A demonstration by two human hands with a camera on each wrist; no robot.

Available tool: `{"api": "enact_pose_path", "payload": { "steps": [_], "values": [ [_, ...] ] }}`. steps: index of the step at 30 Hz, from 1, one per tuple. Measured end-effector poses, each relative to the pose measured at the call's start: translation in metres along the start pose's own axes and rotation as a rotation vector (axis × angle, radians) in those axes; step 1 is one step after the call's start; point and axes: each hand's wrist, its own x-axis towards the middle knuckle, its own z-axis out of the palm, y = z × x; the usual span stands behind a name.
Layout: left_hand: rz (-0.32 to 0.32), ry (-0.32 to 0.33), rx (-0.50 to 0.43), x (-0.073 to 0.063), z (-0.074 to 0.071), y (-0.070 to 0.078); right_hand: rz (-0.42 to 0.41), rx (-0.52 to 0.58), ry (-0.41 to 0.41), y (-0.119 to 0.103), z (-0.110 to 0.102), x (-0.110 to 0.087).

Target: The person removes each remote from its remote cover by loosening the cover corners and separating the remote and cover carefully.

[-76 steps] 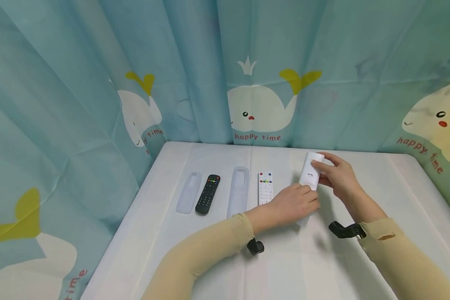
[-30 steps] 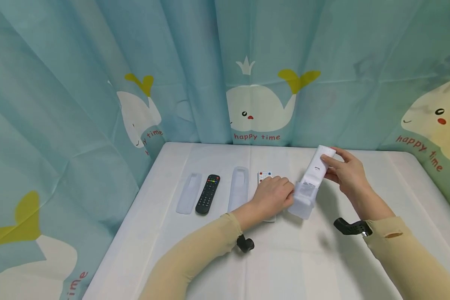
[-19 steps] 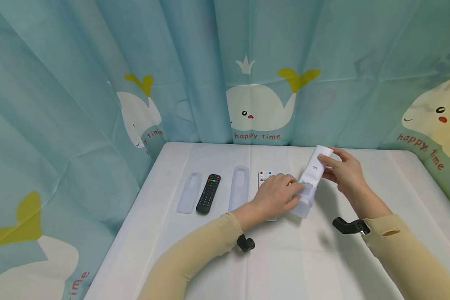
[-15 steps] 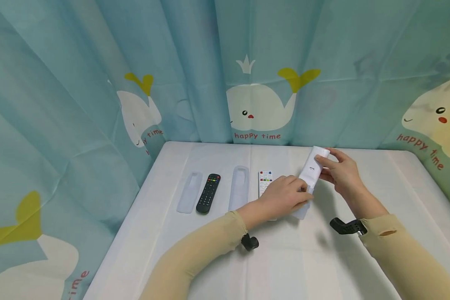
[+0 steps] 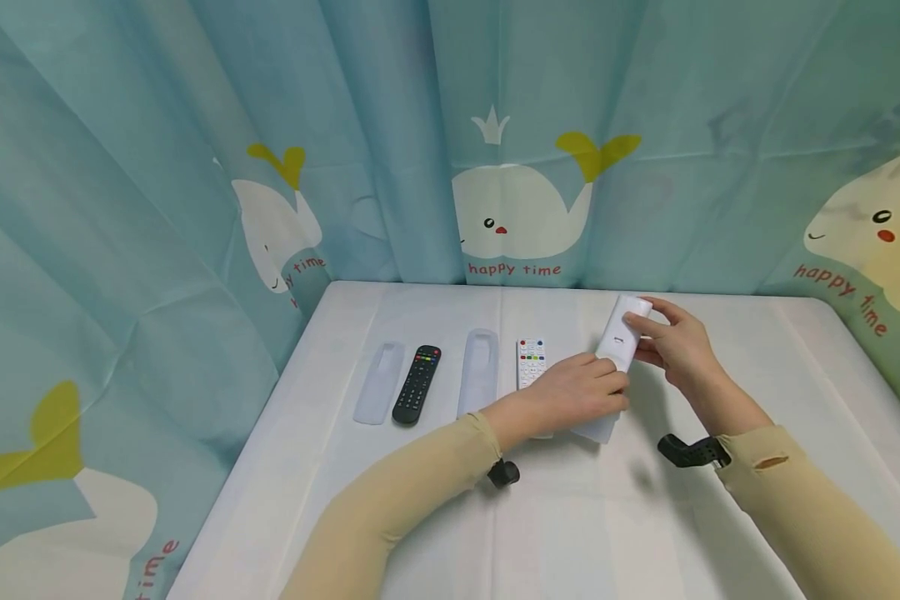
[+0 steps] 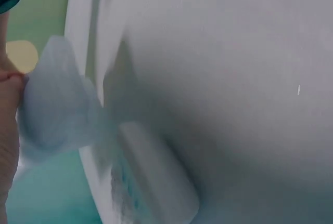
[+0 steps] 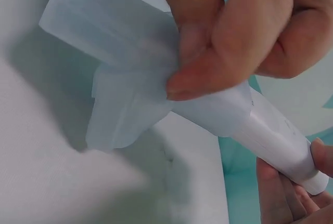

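Above the right part of the table, a white remote control point(image 5: 619, 330) is held tilted, back side up. My right hand point(image 5: 677, 343) grips its upper end between thumb and fingers. A translucent silicone remote cover point(image 7: 130, 104) is around the remote's lower part, and its loose end is folded and bent in the right wrist view. My left hand point(image 5: 579, 390) pinches this cover where the remote goes in. In the head view the left hand hides most of the cover. A blurred part of the cover point(image 6: 57, 99) shows in the left wrist view.
Left of the hands, a second white remote point(image 5: 531, 360) lies face up, partly behind the left forearm. Further left lie a translucent cover point(image 5: 479, 371), a black remote point(image 5: 417, 385) and another translucent cover point(image 5: 379, 383). A whale-print curtain point(image 5: 390, 208) surrounds the white table point(image 5: 555, 533).
The left hand let go of the cover, moved left, then came back right and took hold of it again. The remote swung up to the right, then back left and slightly down.
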Motion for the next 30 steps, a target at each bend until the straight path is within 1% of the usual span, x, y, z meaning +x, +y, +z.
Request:
{"api": "enact_pose_path", "payload": {
  "steps": [6,8,9,11,12,14,16,18,21,23,25,30],
  "values": [
    [-0.011,0.039,-0.052,0.002,0.004,0.013,-0.021,-0.049,0.018,-0.002,-0.003,-0.001],
    [-0.018,0.038,-0.072,0.001,0.005,0.015,-0.024,-0.049,0.019,-0.003,-0.005,-0.002],
    [-0.034,0.033,-0.096,0.000,0.006,0.016,-0.025,-0.044,0.019,-0.003,-0.006,-0.002],
    [-0.086,0.021,-0.149,-0.003,0.005,0.015,-0.026,0.003,0.014,-0.004,-0.009,-0.002],
    [-0.119,0.028,-0.184,-0.006,0.005,0.014,-0.028,0.031,0.014,-0.004,-0.011,-0.002],
    [-0.197,0.051,-0.259,-0.011,0.007,0.010,-0.029,0.088,0.015,-0.006,-0.014,-0.003],
    [-0.288,0.085,-0.312,-0.018,0.007,0.005,-0.024,0.124,0.016,-0.007,-0.017,-0.003],
    [-0.367,0.122,-0.344,-0.024,0.011,-0.002,-0.019,0.148,0.022,-0.009,-0.019,-0.003],
    [-0.440,0.122,-0.344,-0.030,0.015,-0.008,-0.011,0.173,0.031,-0.010,-0.020,-0.003],
    [-0.457,0.121,-0.340,-0.033,0.017,-0.010,-0.007,0.185,0.034,-0.011,-0.020,-0.004],
    [-0.456,0.126,-0.338,-0.035,0.019,-0.011,-0.003,0.187,0.037,-0.011,-0.018,-0.004],
    [-0.451,0.182,-0.348,-0.035,0.021,-0.008,0.007,0.171,0.051,-0.012,-0.014,-0.004]
  ]
}}
